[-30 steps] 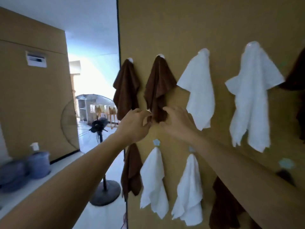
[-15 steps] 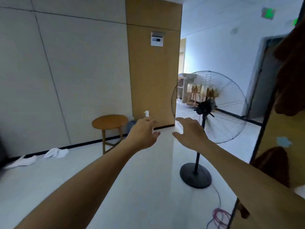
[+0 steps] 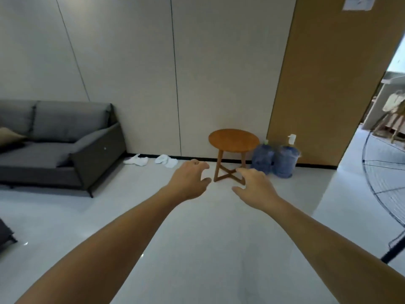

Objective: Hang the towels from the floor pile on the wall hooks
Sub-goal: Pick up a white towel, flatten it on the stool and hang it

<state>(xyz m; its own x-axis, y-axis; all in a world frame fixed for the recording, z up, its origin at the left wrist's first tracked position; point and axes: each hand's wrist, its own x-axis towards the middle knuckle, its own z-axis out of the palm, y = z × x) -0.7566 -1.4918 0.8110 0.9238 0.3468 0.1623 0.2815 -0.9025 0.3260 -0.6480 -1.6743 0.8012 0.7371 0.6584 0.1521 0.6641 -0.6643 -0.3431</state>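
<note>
Currently, both forearms are held out ahead over the pale floor (image 3: 197,249). The left hand (image 3: 188,183) is seen with fingers loosely curled and apart, and nothing is held in it. The right hand (image 3: 254,189) is likewise spread and relaxed, and nothing is gripped. Neither hand is in contact with any object.

The step in hand is judged to be the approach to fetch the next towel; no hooks are shown in this view, so hanging cannot be under way.

Beyond the hands, a round wooden table (image 3: 233,140) is placed close to the far wall. Nothing is seen on its top. Just to its right, two blue water jugs (image 3: 274,160) are stood side by side on the floor, touching or nearly so; a white pump is fitted to the right one. Both are tinted, and their fill level cannot be told.

To the left of the table, the towels (image 3: 151,160) are found on the floor against the skirting: two small white heaps, near each other, between the table and the grey sofa (image 3: 57,145). They are well apart from both hands. Part of a wire fan guard (image 3: 381,189) is visible at the right edge.

For the next move, a walk forward and left is called for, followed by a stoop. One heap is then to be gathered in a full grasp, so that no corner is left trailing.
</note>
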